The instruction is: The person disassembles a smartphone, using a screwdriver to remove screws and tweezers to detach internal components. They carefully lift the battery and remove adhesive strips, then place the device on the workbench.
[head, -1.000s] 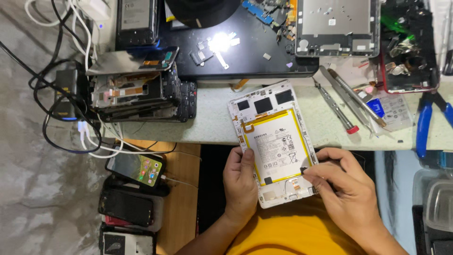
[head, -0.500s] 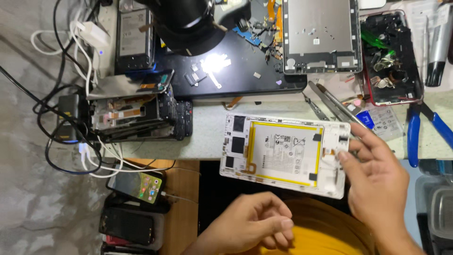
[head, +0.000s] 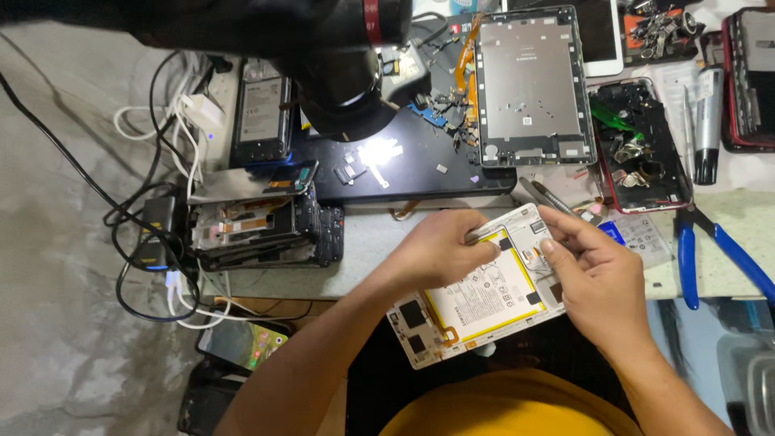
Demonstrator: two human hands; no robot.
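An opened tablet [head: 476, 303] with a white frame and a yellow-edged battery lies tilted over the table's front edge, above my lap. My left hand [head: 436, 252] rests on the tablet's upper part. It pinches a thin metal tool [head: 475, 236] whose tip points toward the top right corner. My right hand [head: 601, 278] grips the tablet's right side, its thumb and forefinger close to a small connector [head: 531, 257] near the top. My palms hide part of the battery and the right edge.
A black microscope head [head: 347, 73] hangs over a dark mat [head: 420, 173] scattered with small parts. Behind lie a grey tablet shell [head: 533, 81], a red tray of parts [head: 638, 149], blue-handled pliers [head: 714, 254], a stack of phone frames [head: 258, 234] and cables [head: 153, 226].
My left hand has come up from my lap onto the tablet, with a thin tool in it. The tablet has turned from level to tilted, and the right hand has closed on its side.
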